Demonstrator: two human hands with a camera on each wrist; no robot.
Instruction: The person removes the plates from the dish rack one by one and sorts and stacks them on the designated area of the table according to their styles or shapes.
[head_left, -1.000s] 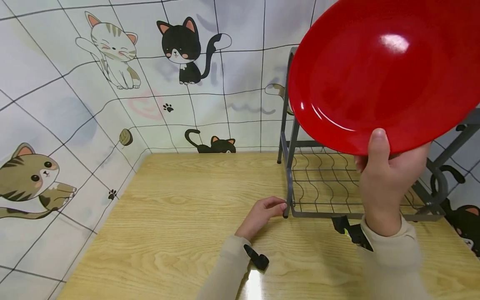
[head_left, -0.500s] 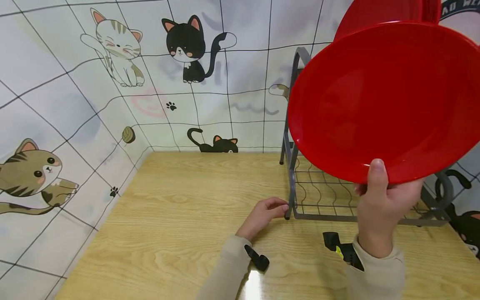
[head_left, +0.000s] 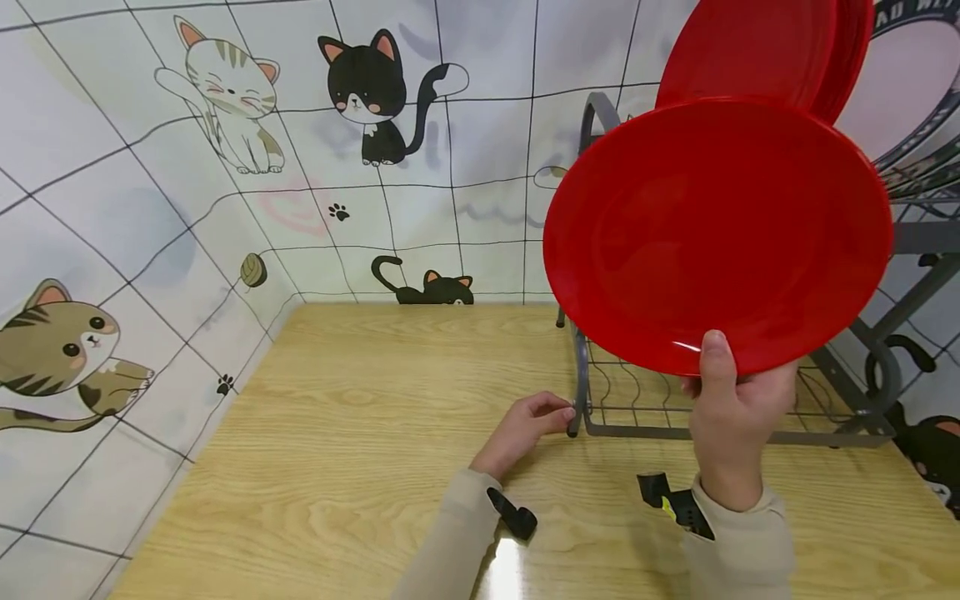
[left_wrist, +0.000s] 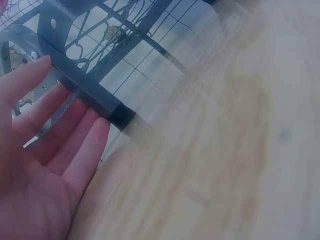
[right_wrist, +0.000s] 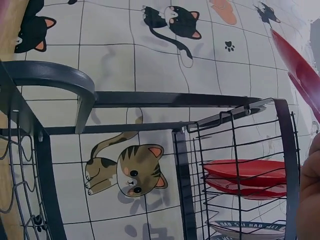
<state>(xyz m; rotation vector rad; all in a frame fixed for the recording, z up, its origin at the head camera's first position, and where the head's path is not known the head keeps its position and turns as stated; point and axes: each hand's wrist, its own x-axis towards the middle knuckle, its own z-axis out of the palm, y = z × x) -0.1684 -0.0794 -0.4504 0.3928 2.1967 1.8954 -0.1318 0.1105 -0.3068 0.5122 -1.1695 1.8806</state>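
Observation:
My right hand (head_left: 738, 417) grips the lower rim of a glossy red oval plate (head_left: 712, 242), its thumb on the front face. The plate hangs tilted in front of a grey metal dish rack (head_left: 645, 432), hiding much of it. In the right wrist view, part of the right hand (right_wrist: 310, 195) shows at the right edge, with a red plate (right_wrist: 295, 65) edge-on above it. My left hand (head_left: 525, 425) holds the rack's front left leg near its foot. The left wrist view shows that hand's fingers (left_wrist: 82, 155) against the dark leg (left_wrist: 92, 95).
Red plates (head_left: 750, 58) stand in the rack's upper tier, beside patterned white plates (head_left: 918, 92). The lower tier is a wavy wire shelf (right_wrist: 15, 180). A wood-grain table (head_left: 337, 467) lies beneath, with cat-print walls (head_left: 495, 150) at the back and sides.
My right hand has brought the red plate down and to the left. Red and patterned plates behind it have come into sight. The left hand stays on the rack's leg.

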